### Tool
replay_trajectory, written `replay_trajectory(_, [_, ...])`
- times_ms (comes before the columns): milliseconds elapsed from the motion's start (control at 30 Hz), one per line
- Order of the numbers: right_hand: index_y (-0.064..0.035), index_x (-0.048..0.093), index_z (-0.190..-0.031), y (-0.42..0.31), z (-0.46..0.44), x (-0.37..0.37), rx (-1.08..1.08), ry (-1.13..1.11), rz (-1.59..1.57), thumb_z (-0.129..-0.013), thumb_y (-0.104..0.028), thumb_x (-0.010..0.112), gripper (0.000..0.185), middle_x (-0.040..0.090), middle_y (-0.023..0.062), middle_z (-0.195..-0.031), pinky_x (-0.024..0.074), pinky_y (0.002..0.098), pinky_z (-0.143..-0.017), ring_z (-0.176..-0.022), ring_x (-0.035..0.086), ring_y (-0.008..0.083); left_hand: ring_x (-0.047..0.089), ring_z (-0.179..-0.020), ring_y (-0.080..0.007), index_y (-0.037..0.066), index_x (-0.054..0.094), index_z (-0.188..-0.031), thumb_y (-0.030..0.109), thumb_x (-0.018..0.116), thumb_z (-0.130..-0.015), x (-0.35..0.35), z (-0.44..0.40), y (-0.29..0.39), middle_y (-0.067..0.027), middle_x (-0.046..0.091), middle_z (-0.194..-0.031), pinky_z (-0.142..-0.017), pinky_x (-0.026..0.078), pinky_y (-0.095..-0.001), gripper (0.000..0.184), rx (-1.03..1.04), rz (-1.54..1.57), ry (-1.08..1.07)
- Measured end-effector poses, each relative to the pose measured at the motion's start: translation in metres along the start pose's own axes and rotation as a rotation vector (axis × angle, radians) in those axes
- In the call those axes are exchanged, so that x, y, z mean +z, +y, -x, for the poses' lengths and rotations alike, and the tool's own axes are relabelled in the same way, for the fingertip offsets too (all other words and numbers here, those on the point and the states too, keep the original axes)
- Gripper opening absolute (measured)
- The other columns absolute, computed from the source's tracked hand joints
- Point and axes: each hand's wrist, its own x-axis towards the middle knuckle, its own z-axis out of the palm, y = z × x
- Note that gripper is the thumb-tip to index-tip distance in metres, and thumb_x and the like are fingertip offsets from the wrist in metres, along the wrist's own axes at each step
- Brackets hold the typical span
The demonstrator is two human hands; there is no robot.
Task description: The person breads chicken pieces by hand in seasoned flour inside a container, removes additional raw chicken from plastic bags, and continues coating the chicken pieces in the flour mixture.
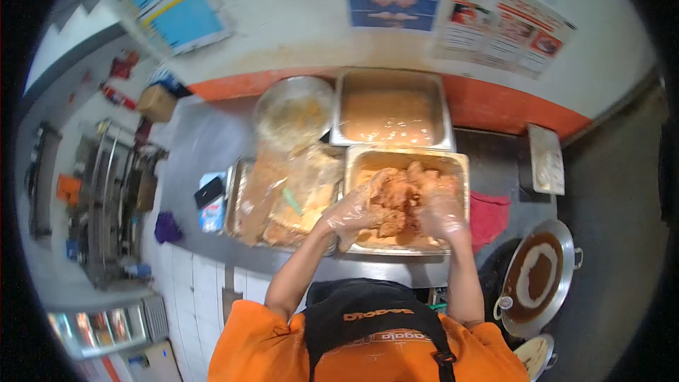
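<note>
Coated chicken pieces are bunched between my two hands over a steel pan of pale breading flour. My left hand, in a clear plastic glove, curls around the left side of the bunch. On the opposite side, my right hand, gloved too, presses in on the chicken; motion blurs its fingers. Crumbly coating covers the pieces, and some fingertips are hidden behind them.
Behind stands a steel pan of orange-brown liquid, beside a round metal bowl. A plastic-covered tray lies left, near a phone. On the right are a red cloth and a wide pan of brown liquid.
</note>
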Motion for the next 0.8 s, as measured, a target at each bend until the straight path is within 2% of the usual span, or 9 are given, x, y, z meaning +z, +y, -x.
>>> replay_trajectory(167, [0.0032,0.054,-0.131,-0.014,-0.028,0.006,0.188,0.184,-0.873,-0.086,-0.002,0.067,0.047,0.066,0.0156,-0.112,0.0529,0.0335,-0.086,-0.101,0.063,0.0208,0.051,-0.132,-0.0259,0.002,0.033,-0.151,0.011,0.072,-0.09,0.025,0.048,-0.061,-0.0149,0.048,-0.146,-0.109,0.044,-0.0387,0.073,0.288,0.577,0.363])
replay_trajectory(233, [0.0041,0.053,-0.131,-0.028,-0.043,0.016,0.122,0.282,-1.118,-0.09,0.001,0.067,0.043,0.066,0.0128,-0.112,0.054,0.0277,-0.081,-0.098,0.063,0.0144,0.056,-0.125,-0.0235,0.003,0.04,-0.144,0.007,0.068,-0.091,0.019,0.071,-0.05,-0.0147,0.052,-0.14,-0.098,0.053,-0.0365,0.06,0.276,0.748,0.478])
replay_trajectory(333, [0.0033,0.049,-0.134,-0.059,-0.079,0.037,0.017,-0.035,-0.99,-0.09,-0.004,0.067,0.048,0.064,0.0151,-0.116,0.0538,0.0288,-0.083,-0.099,0.064,0.0178,0.063,-0.112,-0.0195,0.004,0.047,-0.137,0.005,0.065,-0.092,0.025,0.103,-0.066,-0.0127,0.059,-0.129,-0.084,0.059,-0.0326,0.049,0.233,1.067,0.8])
replay_trajectory(467, [0.002,0.045,-0.138,-0.136,-0.138,0.097,-0.23,-0.084,-0.532,-0.087,-0.015,0.062,0.056,0.068,0.0216,-0.104,0.0546,0.044,-0.088,-0.092,0.068,0.0338,0.06,-0.117,-0.0228,0.002,0.05,-0.135,0.0,0.066,-0.089,0.019,0.134,-0.147,-0.0133,0.059,-0.129,-0.091,0.056,-0.0327,0.049,0.057,0.669,1.083])
replay_trajectory(500, [0.0011,0.049,-0.134,-0.16,-0.144,0.089,-0.096,-0.24,-0.505,-0.085,-0.017,0.064,0.055,0.066,0.0249,-0.112,0.0527,0.0446,-0.091,-0.103,0.065,0.0364,0.06,-0.117,-0.0221,0.002,0.05,-0.135,-0.002,0.066,-0.088,0.018,0.141,-0.174,-0.0128,0.06,-0.129,-0.092,0.055,-0.0322,0.049,-0.002,0.467,1.123])
replay_trajectory(533, [0.0001,0.053,-0.13,-0.177,-0.146,0.081,0.038,-0.397,-0.478,-0.082,-0.018,0.066,0.053,0.064,0.0282,-0.12,0.0508,0.0452,-0.095,-0.114,0.063,0.039,0.06,-0.117,-0.0214,0.001,0.05,-0.135,-0.003,0.065,-0.088,0.017,0.145,-0.177,-0.0123,0.06,-0.129,-0.093,0.055,-0.0318,0.05,0.003,0.388,1.144])
replay_trajectory(633, [0.0014,0.064,-0.117,-0.195,-0.145,0.086,-0.049,-0.462,-0.296,-0.088,-0.023,0.06,0.038,0.065,0.0267,-0.121,0.0502,0.0463,-0.098,-0.115,0.063,0.0379,0.059,-0.117,-0.0191,0.0,0.048,-0.139,-0.006,0.063,-0.087,0.009,0.156,-0.163,-0.0109,0.059,-0.13,-0.097,0.052,-0.0307,0.054,0.146,0.406,1.197])
replay_trajectory(767, [0.0015,0.069,-0.107,-0.197,-0.139,0.073,-0.2,-0.381,-0.164,-0.088,-0.031,0.061,0.039,0.067,0.026,-0.115,0.0513,0.0474,-0.095,-0.112,0.064,0.0395,0.06,-0.114,-0.0177,0.003,0.048,-0.143,-0.005,0.063,-0.087,0.011,0.158,-0.229,-0.0116,0.062,-0.127,-0.094,0.053,-0.0305,0.059,-0.07,0.34,1.06])
replay_trajectory(800, [0.0002,0.071,-0.096,-0.19,-0.145,0.094,-0.167,-0.31,-0.278,-0.082,-0.028,0.067,0.032,0.069,0.0269,-0.096,0.0532,0.0484,-0.079,-0.093,0.068,0.0396,0.061,-0.112,-0.0179,0.004,0.049,-0.143,-0.005,0.063,-0.086,0.009,0.156,-0.201,-0.0117,0.062,-0.126,-0.092,0.054,-0.0299,0.059,-0.112,0.387,1.035])
